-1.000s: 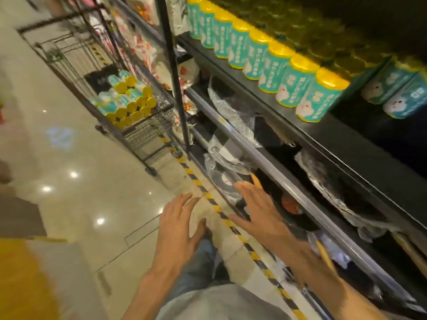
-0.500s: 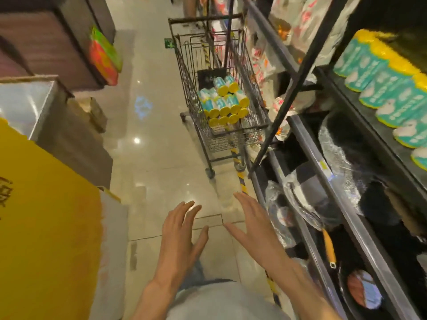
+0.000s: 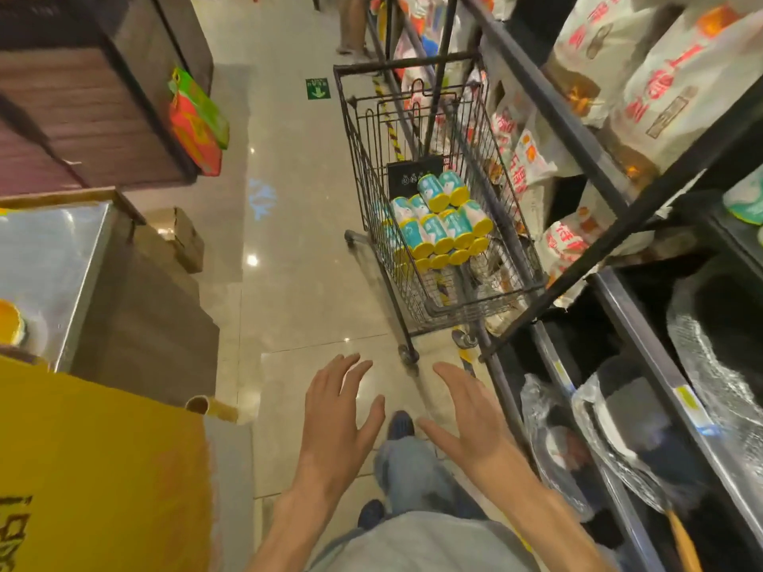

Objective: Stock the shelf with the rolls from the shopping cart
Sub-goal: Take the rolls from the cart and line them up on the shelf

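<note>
- My left hand (image 3: 336,410): empty, fingers straight and spread, held out ahead of me over the floor tiles (image 3: 289,307).
- My right hand (image 3: 470,419): likewise empty, fingers straight and fanned, beside the left with a gap between; neither touches anything.
- Rolls (image 3: 437,222): teal wrappers with yellow ends, stacked lying down in several layers inside the shopping cart (image 3: 413,291), toward its nearer end. I cannot make out an exact count.
- Shopping cart: standing in the aisle ahead of me, hard against the shelf (image 3: 644,344) on my right, well beyond my fingertips.
- Shelf: a sliver of a matching teal roll (image 3: 747,198) shows at the far right edge, so I judge some stock is already placed; how much is out of frame.
- Other holdings nearby: white printed bags (image 3: 677,76) on the upper tier, plastic-wrapped pans (image 3: 619,439) on the lower ones.
- Status: partly done at best. A good pile remains in the cart; my next job is to reach it and pick up more.
</note>
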